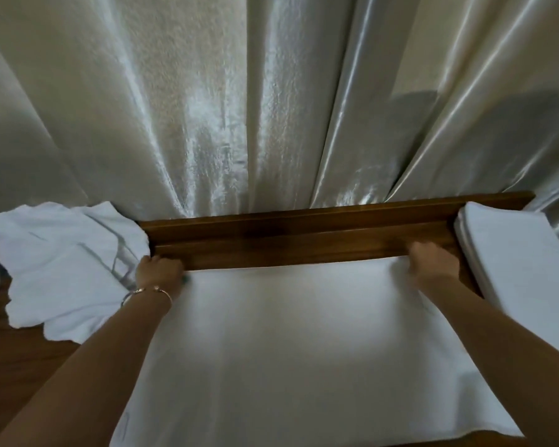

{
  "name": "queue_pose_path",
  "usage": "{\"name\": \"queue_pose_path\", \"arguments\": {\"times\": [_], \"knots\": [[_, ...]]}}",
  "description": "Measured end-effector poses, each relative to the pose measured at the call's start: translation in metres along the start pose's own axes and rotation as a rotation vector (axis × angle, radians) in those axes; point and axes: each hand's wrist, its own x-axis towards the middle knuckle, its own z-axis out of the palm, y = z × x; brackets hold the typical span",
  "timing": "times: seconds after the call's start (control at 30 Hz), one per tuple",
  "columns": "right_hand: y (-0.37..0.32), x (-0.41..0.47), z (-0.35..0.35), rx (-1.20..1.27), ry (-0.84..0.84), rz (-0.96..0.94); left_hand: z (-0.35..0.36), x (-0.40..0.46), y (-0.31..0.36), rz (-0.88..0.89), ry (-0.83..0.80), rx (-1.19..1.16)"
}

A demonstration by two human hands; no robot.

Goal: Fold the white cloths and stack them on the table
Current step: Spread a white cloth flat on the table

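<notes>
White cloths: folded stack point(526, 253) is sitting done on the rt, left hand point(158, 272) & right hand point(433, 262) are pinching the spread cloth's point(288, 350) far corners w/ curled fingers, crumpled pile point(62, 259) is waiting, so prob midway.

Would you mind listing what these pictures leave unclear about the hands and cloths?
- Head view: right hand is motion-blurred, so its grip on the spread cloth is unclear.
- Left hand fingertips curl under at the cloth's far edge, hidden.
- Spread cloth's near edge is cut off by the frame bottom.
- Folded stack runs past the right edge; count unreadable.
- Crumpled pile: number of cloths indistinguishable.
</notes>
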Motion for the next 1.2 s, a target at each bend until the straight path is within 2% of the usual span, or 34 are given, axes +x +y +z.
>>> {"name": "queue_pose_path", "arguments": {"times": [0.17, 0.3, 0.4, 0.53, 0.6, 0.67, 0.77, 1.03, 1.2], "knots": [[0.022, 0.007, 0.001, 0.029, -0.03, 0.23, 0.017, 0.012, -0.033, -0.151, -0.105, -0.199], [0.029, 0.017, -0.004, 0.132, -0.043, 0.339, 0.014, 0.02, -0.033, -0.175, -0.071, -0.414], [0.027, 0.025, -0.01, 0.152, 0.019, 0.326, 0.008, 0.024, -0.027, -0.215, -0.016, -0.476], [0.026, 0.034, -0.014, 0.109, 0.159, 0.223, 0.011, 0.027, -0.025, -0.233, -0.039, -0.522], [0.029, 0.035, -0.014, 0.061, 0.095, 0.148, 0.012, 0.027, -0.024, -0.241, -0.06, -0.53], [0.037, 0.035, -0.01, 0.032, -0.063, 0.101, 0.014, 0.027, -0.022, -0.243, -0.074, -0.541], [0.052, 0.038, 0.007, 0.111, -0.203, 0.16, 0.014, 0.026, -0.014, -0.215, -0.055, -0.559], [0.063, 0.039, 0.022, 0.22, -0.093, 0.291, 0.007, 0.031, 0.007, -0.2, 0.014, -0.609], [0.058, 0.035, 0.012, 0.364, -0.155, 0.273, -0.007, 0.025, 0.007, -0.307, 0.067, -0.755]]}}
